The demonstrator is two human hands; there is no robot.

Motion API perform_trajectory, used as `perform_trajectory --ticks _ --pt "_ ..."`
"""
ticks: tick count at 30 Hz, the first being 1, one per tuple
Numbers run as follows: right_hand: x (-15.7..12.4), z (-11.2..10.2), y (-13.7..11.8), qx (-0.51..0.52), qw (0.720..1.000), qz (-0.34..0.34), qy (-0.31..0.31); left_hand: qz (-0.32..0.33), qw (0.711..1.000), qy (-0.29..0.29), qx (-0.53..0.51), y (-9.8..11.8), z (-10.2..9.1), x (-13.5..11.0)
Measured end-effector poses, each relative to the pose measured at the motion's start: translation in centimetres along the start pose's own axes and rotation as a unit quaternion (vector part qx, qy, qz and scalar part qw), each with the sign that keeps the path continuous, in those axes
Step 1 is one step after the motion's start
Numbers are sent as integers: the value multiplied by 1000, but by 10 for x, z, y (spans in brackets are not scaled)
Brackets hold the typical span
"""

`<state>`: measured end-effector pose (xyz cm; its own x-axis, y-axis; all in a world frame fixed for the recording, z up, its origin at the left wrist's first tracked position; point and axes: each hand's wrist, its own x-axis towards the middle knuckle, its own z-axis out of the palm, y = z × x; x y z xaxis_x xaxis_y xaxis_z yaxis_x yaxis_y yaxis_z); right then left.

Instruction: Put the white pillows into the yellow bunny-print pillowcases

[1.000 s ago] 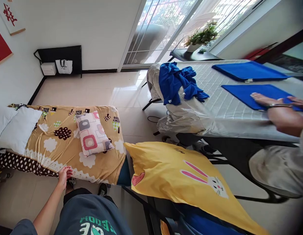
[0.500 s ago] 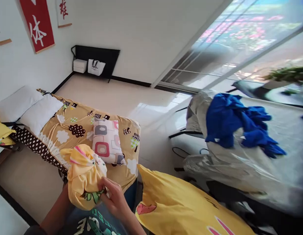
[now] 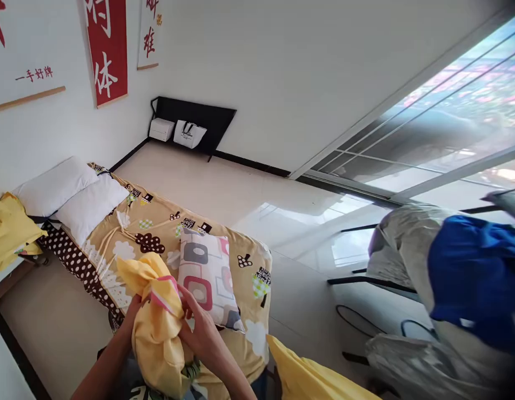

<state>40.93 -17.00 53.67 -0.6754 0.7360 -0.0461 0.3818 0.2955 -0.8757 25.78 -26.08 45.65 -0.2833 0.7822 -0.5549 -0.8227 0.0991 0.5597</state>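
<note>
A yellow pillowcase with pink and green print is gathered into an upright, twisted bundle in front of my body. My left hand grips its left side, its fingers largely hidden behind the cloth. On the right side, my right hand holds the folds just below the pink print, thumb and fingers bent against the fabric. Just beyond the bundle, a patterned cushion with rounded squares lies on the bed.
White pillows lie at the bed's head, with yellow cloths to their left. Another yellow printed cloth is at the bottom right. Blue cloth drapes over a plastic-covered surface at right. A black shelf holds a white bag.
The pillowcase has turned and its top is now bunched tighter. My right hand has moved from its lower front up to the pink part. The view has swung left.
</note>
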Motion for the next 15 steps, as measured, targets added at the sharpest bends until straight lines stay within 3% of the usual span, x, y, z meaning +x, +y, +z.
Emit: perform_trajectory --ticks 2,4,6,9,12,15 --pt "17 10 4 17 998 21 52 -20 999 -16 29 21 0 3" --pt "28 14 10 47 987 44 146 -52 995 -53 71 46 -6 4" --pt "32 14 15 74 968 67 232 -79 985 -103 116 70 -13 4" --pt "31 9 14 73 945 60 313 -115 963 -179 167 94 -18 8" --pt "33 5 8 31 923 47 382 -152 939 -243 189 98 -13 14" --pt "42 0 3 20 917 69 392 -138 932 -270 197 87 -3 19"
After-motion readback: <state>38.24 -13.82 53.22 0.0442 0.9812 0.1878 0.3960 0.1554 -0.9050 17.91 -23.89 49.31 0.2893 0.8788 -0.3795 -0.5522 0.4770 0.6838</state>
